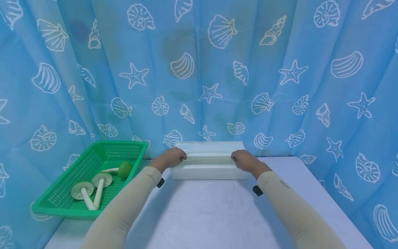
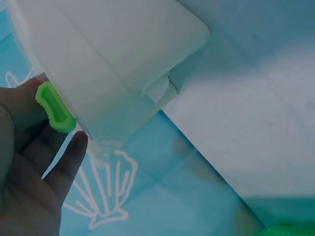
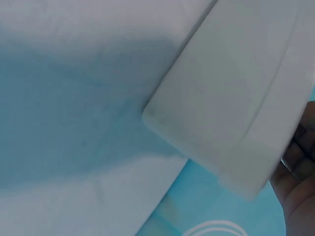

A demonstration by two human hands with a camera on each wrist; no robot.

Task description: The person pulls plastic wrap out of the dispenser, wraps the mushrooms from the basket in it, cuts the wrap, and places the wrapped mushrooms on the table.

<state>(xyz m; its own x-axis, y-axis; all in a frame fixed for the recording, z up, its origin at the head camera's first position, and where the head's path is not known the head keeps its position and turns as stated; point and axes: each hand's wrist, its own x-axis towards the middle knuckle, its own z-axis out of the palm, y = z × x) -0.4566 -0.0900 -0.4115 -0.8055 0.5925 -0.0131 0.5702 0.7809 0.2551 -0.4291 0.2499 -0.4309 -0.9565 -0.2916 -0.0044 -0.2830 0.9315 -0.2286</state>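
Note:
A white plastic box (image 1: 209, 173) with a clear cover (image 1: 211, 160) is at the far side of the table, its long side toward me. At its left end, my left hand (image 1: 172, 158) grips the upper edge with curled fingers. In the left wrist view, a bright green clip (image 2: 55, 107) shows between thumb and fingers at the box's edge. My right hand (image 1: 247, 162) grips the upper edge near the right end. In the right wrist view, the box wall (image 3: 231, 93) hides part of that hand. Whether the cover is fastened, I cannot tell.
On the left stands a green basket (image 1: 46, 204) holding white-stemmed mushrooms (image 1: 98, 188) and a round green item (image 1: 125, 169). The white-covered table (image 1: 205, 214) extends toward me. A blue shell-patterned curtain (image 1: 199, 76) hangs close behind the box and along both sides.

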